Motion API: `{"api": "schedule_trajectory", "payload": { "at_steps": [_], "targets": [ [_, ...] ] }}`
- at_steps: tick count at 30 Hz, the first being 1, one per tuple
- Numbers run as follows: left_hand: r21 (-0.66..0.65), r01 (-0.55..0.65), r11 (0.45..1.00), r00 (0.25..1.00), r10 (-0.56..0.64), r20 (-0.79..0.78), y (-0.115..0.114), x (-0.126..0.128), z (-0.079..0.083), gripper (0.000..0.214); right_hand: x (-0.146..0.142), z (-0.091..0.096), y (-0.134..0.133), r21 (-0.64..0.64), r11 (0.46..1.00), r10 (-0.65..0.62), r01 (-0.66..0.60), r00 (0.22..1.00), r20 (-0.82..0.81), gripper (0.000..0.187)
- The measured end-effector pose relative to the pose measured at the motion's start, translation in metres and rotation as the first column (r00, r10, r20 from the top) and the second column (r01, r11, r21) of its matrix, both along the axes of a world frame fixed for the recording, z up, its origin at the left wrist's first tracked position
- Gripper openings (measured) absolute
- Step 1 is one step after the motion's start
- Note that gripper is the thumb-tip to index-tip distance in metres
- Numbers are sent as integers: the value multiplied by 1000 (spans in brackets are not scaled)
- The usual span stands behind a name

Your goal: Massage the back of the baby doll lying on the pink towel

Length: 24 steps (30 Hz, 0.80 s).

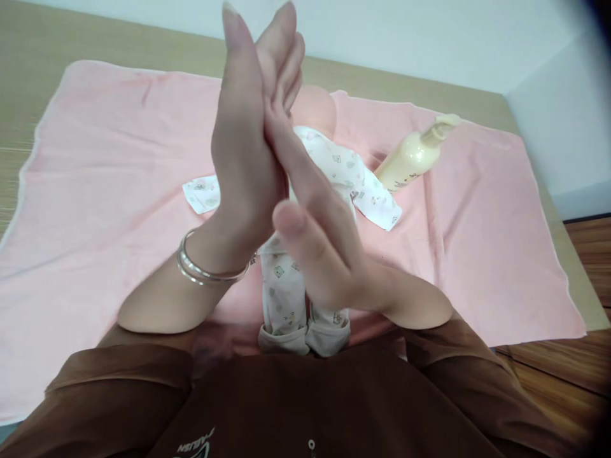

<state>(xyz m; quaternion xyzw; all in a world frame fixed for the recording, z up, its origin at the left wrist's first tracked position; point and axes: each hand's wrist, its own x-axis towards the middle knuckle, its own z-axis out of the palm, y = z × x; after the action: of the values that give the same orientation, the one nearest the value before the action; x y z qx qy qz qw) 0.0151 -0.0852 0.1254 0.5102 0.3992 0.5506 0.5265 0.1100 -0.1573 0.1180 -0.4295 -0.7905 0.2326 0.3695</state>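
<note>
Well, a pink towel (109,165) covers the wooden surface (95,38), and on it a baby doll (316,108) in a printed white onesie (282,286) lies beneath the hands, beside a cream pump bottle (416,154). The left hand (243,146) and right hand (317,235) meet palm to palm, open grips empty, best kept flat for even contact; a bangle (200,275) circles the left wrist.

My work surface, itemised:

1. Pale wood-grain tabletop (90,41), against the wall.
2. Pink terry towel (109,191), spread flat across it, white-edged.
3. Baby doll (315,108), lying on the towel, legs toward me, dressed in a white animal-print onesie (281,292).
4. Cream lotion pump bottle (410,156), on the towel just beside the doll's right-hand side as I see it, pump end pointing away.
</note>
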Motion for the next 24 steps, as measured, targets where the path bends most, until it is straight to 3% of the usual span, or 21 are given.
{"api": "schedule_trajectory", "payload": {
  "at_steps": [1, 4, 5, 6, 7, 8, 10, 11, 13, 16, 21, 24],
  "targets": [
    [2, -41, 999, 993, 41, 113, 13, 0, -8, 80, 4, -6, 8, 23, 998, 63, -60, 988, -138, 64],
    [-47, -130, 990, 986, 134, 100, 53, 3, -50, 69, 12, -32, 45, -12, 1000, 13, -19, 924, -383, 50],
    [-19, -206, 978, 978, 206, -14, 66, 5, -69, 57, 14, -42, 59, -15, 999, -49, 47, 928, -369, 48],
    [55, -244, 968, 954, 250, -166, 77, 6, -88, 46, 16, -53, 74, -39, 989, -145, 140, 956, -254, 46],
    [180, -285, 941, 897, 329, -296, 86, 6, -106, 42, 18, -64, 88, -39, 962, -272, 269, 954, -129, 47],
    [302, -286, 909, 851, 386, -356, 94, 5, -123, 50, 21, -74, 100, -19, 946, -323, 322, 946, -22, 52],
    [378, -285, 881, 822, 427, -377, 104, 2, -149, 67, 27, -92, 120, 33, 960, -279, 278, 958, 67, 53],
    [384, -301, 873, 814, 445, -373, 106, -1, -157, 63, 31, -99, 127, 68, 962, -269, 264, 959, 85, 53],
    [416, -263, 870, 817, 430, -384, 106, -8, -165, 41, 38, -107, 134, 121, 961, -260, 247, 959, 110, 52],
    [483, -172, 859, 808, 403, -429, 98, -16, -164, 18, 51, -114, 137, 145, 947, -308, 287, 939, 153, 51],
    [477, -129, 869, 777, 388, -496, 87, -18, -159, 19, 72, -124, 140, 147, 925, -371, 351, 916, 150, 44],
    [445, -112, 889, 764, 363, -534, 88, -18, -159, 18, 67, -123, 134, 91, 881, -472, 464, 853, 221, 43]
  ]
}}
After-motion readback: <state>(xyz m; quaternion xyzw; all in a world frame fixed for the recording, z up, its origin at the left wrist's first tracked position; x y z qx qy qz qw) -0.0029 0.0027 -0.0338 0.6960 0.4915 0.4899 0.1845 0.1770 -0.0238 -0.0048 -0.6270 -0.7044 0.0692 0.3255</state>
